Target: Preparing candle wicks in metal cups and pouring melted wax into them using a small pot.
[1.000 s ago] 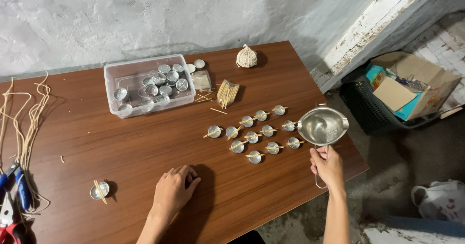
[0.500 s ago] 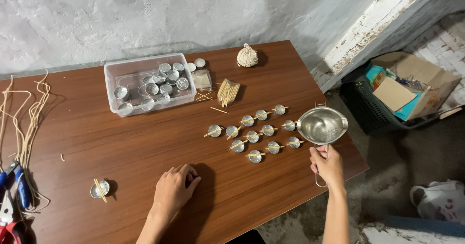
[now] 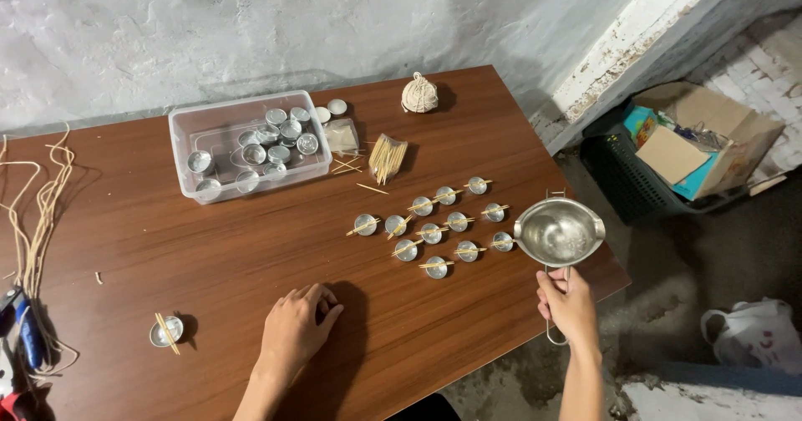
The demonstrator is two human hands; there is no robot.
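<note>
While right hand (image 3: 570,297) grips, steel pouring pot (image 3: 558,232) shiny.

Brown wooden table (image 3: 209,246) standing against rough whitewashed wall (image 3: 251,28); grey concrete floor (image 3: 693,271) lying to its right.

Brown wooden table (image 3: 251,246): clear tub (image 3: 247,145), foil cups (image 3: 434,233), sticks (image 3: 388,158), twine ball (image 3: 419,96).

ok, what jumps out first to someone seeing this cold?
The steel pouring pot, held by its wire handle in the right hand at the table's right edge. Just left of it, a cluster of small foil cups with sticks across their rims. The left hand rests flat on the brown table.
</note>
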